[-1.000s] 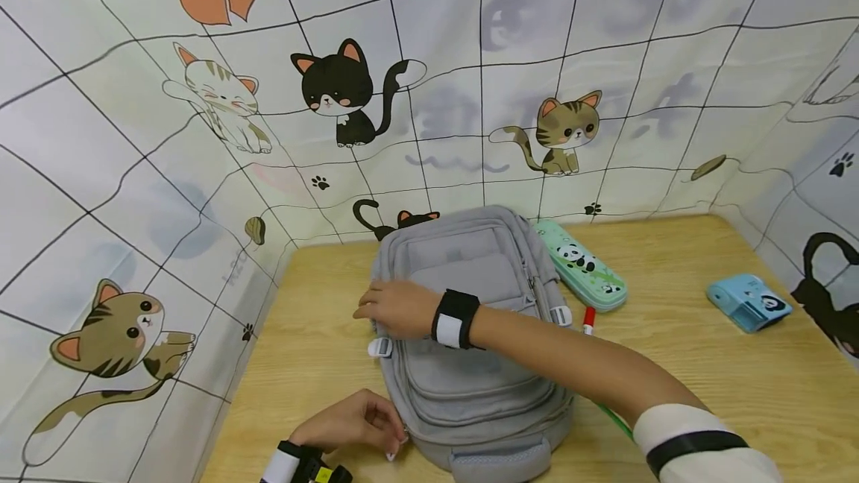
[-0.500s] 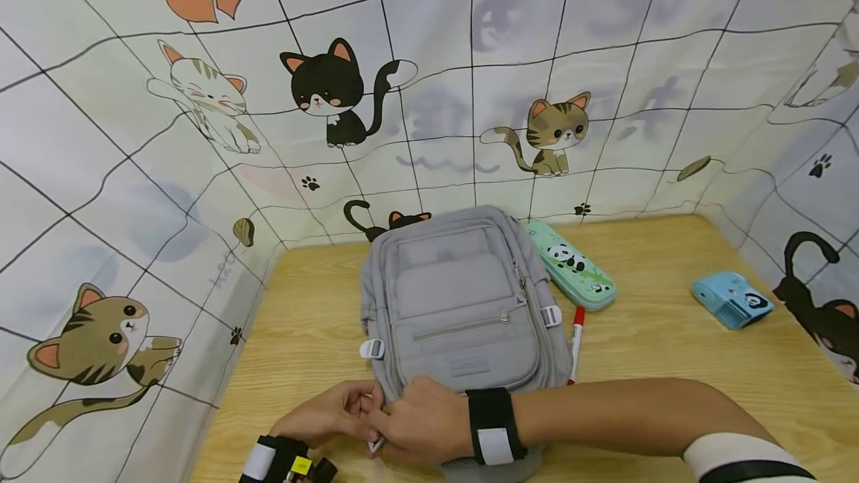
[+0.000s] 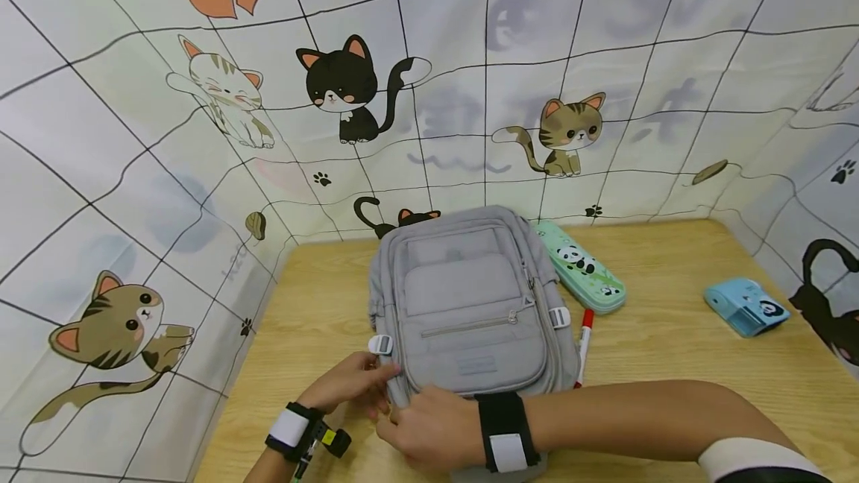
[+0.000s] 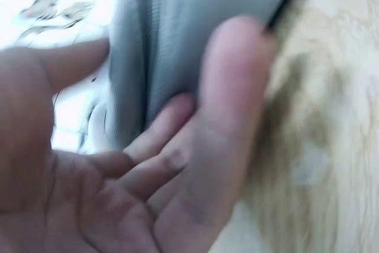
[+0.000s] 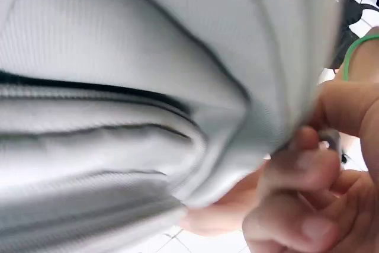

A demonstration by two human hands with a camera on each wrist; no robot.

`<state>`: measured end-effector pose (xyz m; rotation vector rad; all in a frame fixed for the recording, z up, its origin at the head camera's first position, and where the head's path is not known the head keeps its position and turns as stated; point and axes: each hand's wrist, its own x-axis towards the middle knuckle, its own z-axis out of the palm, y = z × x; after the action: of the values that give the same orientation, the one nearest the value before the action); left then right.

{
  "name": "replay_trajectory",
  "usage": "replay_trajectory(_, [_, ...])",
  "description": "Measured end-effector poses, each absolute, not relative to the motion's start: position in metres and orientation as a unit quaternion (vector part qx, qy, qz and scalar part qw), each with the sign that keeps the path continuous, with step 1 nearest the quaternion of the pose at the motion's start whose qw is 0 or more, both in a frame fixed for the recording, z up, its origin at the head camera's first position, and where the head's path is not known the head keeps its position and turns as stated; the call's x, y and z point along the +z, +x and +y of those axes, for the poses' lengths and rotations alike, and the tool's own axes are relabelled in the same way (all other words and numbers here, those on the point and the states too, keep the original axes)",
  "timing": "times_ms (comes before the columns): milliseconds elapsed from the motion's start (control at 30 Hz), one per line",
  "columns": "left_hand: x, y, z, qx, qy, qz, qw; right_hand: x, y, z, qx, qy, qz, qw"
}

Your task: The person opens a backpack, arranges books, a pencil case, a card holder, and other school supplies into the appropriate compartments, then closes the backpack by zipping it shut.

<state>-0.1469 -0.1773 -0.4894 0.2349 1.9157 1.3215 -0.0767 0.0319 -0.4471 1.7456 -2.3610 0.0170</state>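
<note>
Shifts loosened left hand (image 3: 349,384) up the backpack (image 3: 463,285), leaving the right hand (image 3: 438,429) working alone, apparently pinching a zipper pull (image 5: 331,139)

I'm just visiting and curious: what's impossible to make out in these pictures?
Lower end of the grey fabric backpack: head view, partly covered by the right hand.
Lettering, if any, on its pale rectangular label: head view, too small.
Full shape of the small grey piece at the right hand's fingertips: right wrist view, partly hidden by fingers.
Whether the left hand grips or merely touches the backpack: left wrist view, blurred.
</note>
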Motion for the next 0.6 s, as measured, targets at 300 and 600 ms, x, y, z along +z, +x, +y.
replay_trajectory(300, [-0.496, -0.152, -0.170, 0.526, 0.090, 0.753, 0.386, -0.435, -0.065, 0.048, 0.010, 0.587, -0.808, 0.057])
replay_trajectory(600, [-0.495, -0.154, -0.172, 0.528, 0.086, 0.747, 0.395, -0.426, -0.055, 0.072, 0.052, 0.569, -0.821, -0.003])
